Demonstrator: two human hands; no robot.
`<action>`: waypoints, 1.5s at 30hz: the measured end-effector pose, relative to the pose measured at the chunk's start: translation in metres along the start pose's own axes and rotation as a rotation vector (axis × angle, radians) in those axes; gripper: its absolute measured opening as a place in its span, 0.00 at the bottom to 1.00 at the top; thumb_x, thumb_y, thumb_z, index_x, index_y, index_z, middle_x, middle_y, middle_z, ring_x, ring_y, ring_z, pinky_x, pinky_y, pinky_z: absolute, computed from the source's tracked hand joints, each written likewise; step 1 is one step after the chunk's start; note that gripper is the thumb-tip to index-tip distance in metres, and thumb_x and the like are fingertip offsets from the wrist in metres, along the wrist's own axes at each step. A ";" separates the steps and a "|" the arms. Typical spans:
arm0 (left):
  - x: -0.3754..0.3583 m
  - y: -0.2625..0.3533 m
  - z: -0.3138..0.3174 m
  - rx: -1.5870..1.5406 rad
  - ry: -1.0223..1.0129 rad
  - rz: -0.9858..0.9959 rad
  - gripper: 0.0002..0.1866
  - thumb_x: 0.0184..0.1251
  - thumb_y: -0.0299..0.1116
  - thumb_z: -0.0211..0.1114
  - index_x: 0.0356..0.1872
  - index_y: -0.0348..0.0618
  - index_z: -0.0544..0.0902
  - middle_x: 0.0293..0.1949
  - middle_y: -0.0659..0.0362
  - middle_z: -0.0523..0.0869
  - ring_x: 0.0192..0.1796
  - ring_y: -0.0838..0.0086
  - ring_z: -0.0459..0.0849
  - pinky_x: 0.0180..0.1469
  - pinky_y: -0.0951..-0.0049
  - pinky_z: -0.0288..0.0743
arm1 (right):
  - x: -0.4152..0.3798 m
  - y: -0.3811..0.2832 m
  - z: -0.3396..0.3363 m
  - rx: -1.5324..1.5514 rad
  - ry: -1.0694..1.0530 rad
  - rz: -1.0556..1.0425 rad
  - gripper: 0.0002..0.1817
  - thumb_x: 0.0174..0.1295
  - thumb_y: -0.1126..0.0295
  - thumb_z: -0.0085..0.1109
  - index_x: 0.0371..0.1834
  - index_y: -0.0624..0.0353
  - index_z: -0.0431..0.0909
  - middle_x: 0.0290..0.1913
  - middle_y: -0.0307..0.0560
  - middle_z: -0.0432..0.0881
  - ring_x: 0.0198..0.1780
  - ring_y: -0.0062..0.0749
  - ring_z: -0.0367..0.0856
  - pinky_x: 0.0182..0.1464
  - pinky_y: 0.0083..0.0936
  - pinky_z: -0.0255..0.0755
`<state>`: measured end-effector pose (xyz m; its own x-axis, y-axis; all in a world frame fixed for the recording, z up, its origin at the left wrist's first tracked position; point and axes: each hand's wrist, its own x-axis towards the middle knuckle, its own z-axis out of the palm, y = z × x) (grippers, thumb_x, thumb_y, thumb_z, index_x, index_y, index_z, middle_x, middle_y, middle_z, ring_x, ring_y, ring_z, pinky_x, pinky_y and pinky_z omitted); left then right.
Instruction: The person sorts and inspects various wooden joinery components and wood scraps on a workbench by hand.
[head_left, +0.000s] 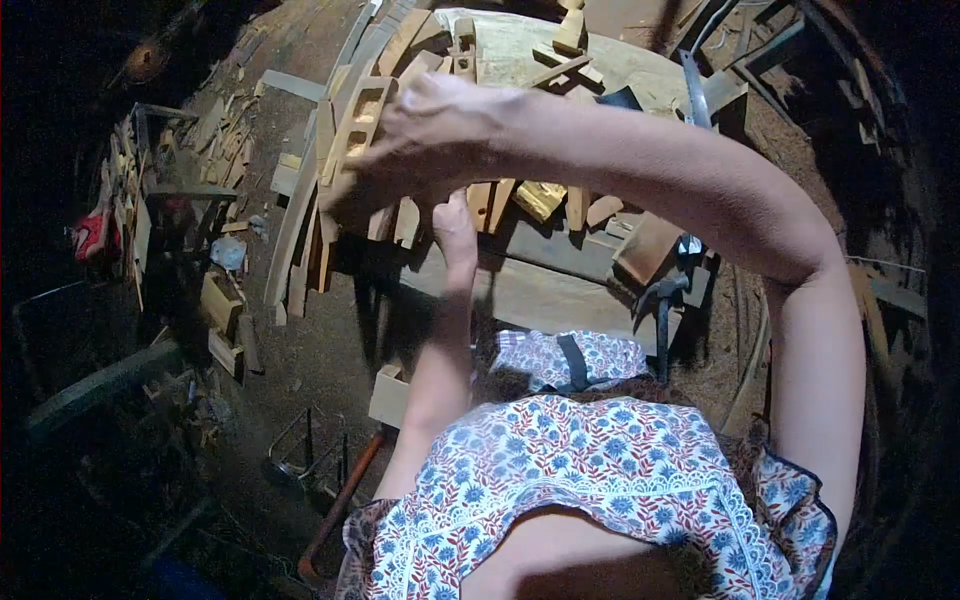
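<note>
Looks like a stiff, lightish block (363,124) beside right hand (420,125); grip edges; can't tell fingers' spread or hold, left hand (455,222) included.

Blue-flowered garment (570,440), perhaps a dress

Can't read any text, labels or numbers here tbh. Nothing legible on the slotted wood piece (365,122) at 11 o'clock, and the metal strip (694,88) between 1 and 2 is too small to make out any markings. Same with the red thing (97,235) just past 9, way too dark and blurry to tell, sorry folks
</note>
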<state>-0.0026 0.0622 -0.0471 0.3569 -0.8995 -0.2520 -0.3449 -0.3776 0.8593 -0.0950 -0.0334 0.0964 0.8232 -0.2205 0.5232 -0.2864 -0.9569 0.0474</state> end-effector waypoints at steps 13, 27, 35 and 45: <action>0.024 -0.069 -0.004 -0.759 0.304 -0.282 0.15 0.60 0.39 0.66 0.27 0.37 0.77 0.26 0.62 0.78 0.24 0.75 0.75 0.32 0.72 0.73 | -0.044 -0.024 -0.051 0.396 -0.212 0.573 0.39 0.51 0.61 0.62 0.69 0.29 0.55 0.34 0.47 0.77 0.33 0.36 0.78 0.37 0.29 0.77; -0.005 0.007 -0.007 0.051 -0.167 0.062 0.19 0.73 0.41 0.48 0.60 0.49 0.73 0.26 0.60 0.78 0.27 0.78 0.70 0.33 0.69 0.68 | -0.198 -0.119 -0.124 0.392 0.300 1.493 0.45 0.44 0.65 0.57 0.71 0.39 0.51 0.58 0.59 0.72 0.54 0.43 0.77 0.57 0.33 0.69; 0.019 0.006 0.031 -0.047 -0.075 0.648 0.15 0.55 0.29 0.69 0.40 0.36 0.74 0.40 0.49 0.81 0.42 0.63 0.81 0.42 0.65 0.73 | -0.180 -0.128 -0.121 0.222 0.408 1.371 0.44 0.47 0.64 0.63 0.70 0.44 0.52 0.54 0.56 0.76 0.51 0.44 0.78 0.54 0.34 0.71; 0.032 0.020 0.054 0.168 -0.374 1.007 0.19 0.56 0.27 0.64 0.49 0.39 0.70 0.39 0.45 0.78 0.43 0.49 0.76 0.45 0.57 0.70 | -0.145 -0.109 -0.054 0.144 0.060 1.230 0.43 0.47 0.60 0.65 0.68 0.34 0.54 0.40 0.55 0.75 0.39 0.51 0.78 0.41 0.41 0.75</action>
<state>-0.0449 0.0138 -0.0623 -0.4340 -0.8120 0.3903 -0.4555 0.5716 0.6825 -0.2096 0.1132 0.0612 0.0209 -0.9811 0.1922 -0.7926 -0.1334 -0.5949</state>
